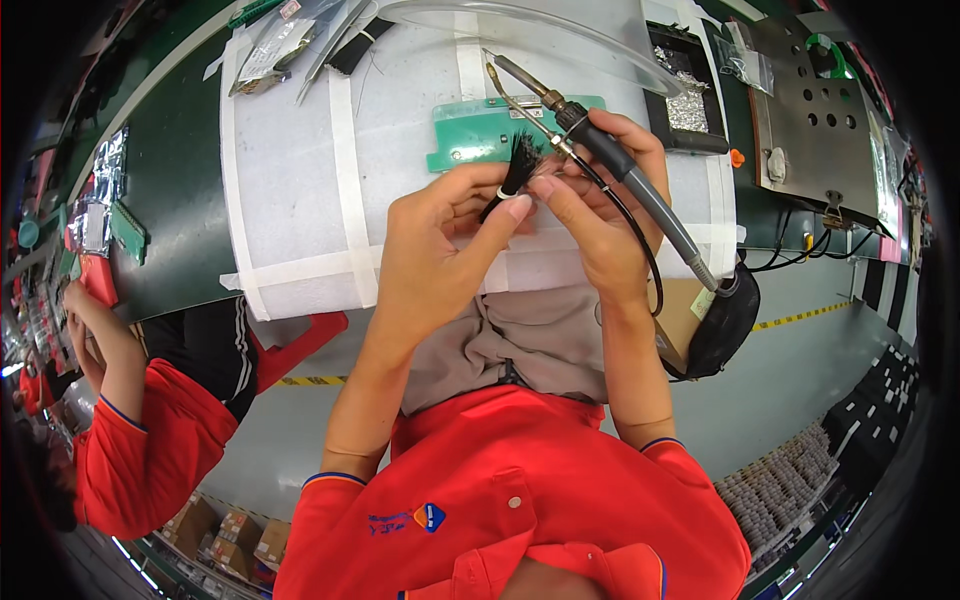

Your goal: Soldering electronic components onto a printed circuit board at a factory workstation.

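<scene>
My left hand (430,240) is closed around a bundle of thin black wires (521,160), tied with a white band near my thumb. The loose ends fan out upward. My right hand (610,235) holds a soldering iron (630,170) slanting across it, its tip up and to the left. A thin solder feed tube (530,110) runs alongside the iron. My right thumb and fingers also meet beside the bundle, at some fine strands (545,172); their exact grip is partly hidden. Just beyond my hands lies a green fixture (465,128) on the white mat (290,190).
At the far right, a black tray (712,143) holds small silvery parts, near a perforated metal box (830,150). A clear hose (560,18) arches across the back. Plastic bags (275,50) and more black wires (352,50) lie back left. A co-worker (165,435) sits at left.
</scene>
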`<state>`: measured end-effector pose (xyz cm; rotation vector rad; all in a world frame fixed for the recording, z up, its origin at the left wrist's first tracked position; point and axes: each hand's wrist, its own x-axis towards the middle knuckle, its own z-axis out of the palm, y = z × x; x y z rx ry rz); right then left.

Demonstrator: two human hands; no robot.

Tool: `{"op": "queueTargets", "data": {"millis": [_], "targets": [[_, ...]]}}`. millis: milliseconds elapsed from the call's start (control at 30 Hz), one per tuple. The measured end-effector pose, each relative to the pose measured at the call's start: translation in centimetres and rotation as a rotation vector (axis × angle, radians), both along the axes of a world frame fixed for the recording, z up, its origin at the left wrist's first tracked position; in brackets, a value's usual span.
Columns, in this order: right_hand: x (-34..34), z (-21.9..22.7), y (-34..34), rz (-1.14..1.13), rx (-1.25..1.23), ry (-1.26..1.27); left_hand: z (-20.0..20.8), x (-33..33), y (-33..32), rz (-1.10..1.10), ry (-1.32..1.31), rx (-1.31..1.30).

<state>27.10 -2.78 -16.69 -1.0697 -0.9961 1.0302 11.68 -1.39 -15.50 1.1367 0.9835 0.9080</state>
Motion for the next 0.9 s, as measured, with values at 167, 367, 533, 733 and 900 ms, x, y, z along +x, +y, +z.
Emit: {"op": "queueTargets", "data": {"millis": [167, 367, 533, 733, 900], "targets": [[0.3, -1.1, 0.0, -0.023, 0.054, -0.001, 0.7, -1.2, 0.2, 0.093, 0.05, -0.086], [0.7, -1.7, 0.0, -0.172, 0.161, -0.026, -0.1, -3.2, 1.2, 0.2, 0.569, 0.438], [1.1, -1.1, -0.8, -0.201, 0.073, -0.023, -1.5, -3.4, 1.9, 0.227, 0.656, 0.706], [1.0, -1.8, -0.8, -0.197, 0.167, 0.053, -2.0, -3.5, 1.8, 0.218, 0.673, 0.689], [1.0, -1.6, -1.0, -0.146, 0.146, 0.03, -2.1, -3.3, 1.6, 0.26, 0.637, 0.66]]}}
